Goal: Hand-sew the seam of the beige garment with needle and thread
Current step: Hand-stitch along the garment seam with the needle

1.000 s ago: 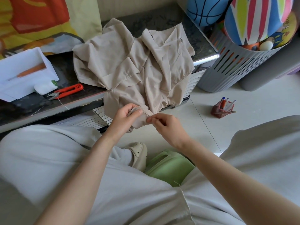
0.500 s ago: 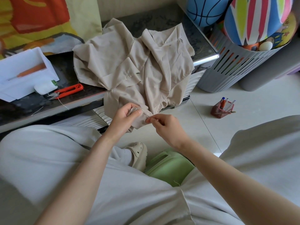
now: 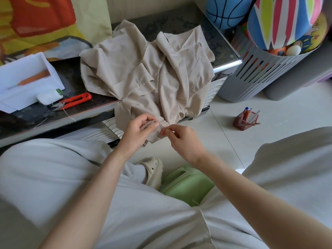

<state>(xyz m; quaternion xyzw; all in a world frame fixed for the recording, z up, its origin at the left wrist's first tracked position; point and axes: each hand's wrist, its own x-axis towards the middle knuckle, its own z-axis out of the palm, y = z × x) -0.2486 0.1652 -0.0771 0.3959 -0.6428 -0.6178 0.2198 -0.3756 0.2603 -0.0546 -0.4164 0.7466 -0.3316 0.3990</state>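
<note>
The beige garment lies crumpled on the dark low table, and its lower edge hangs over the table's front. My left hand pinches that hanging seam edge between thumb and fingers. My right hand is just to the right of it, fingertips pinched on a thin needle that pokes into the fabric at the seam. The thread is too fine to make out.
Red thread snips, a white thread spool and a white box sit on the table's left. A grey slotted basket with balls stands at the right. A red pen holder is on the floor. A green stool shows between my knees.
My right hand has shifted slightly at the seam, its fingertips working the needle into the fabric. My left hand keeps its grip on the edge.
</note>
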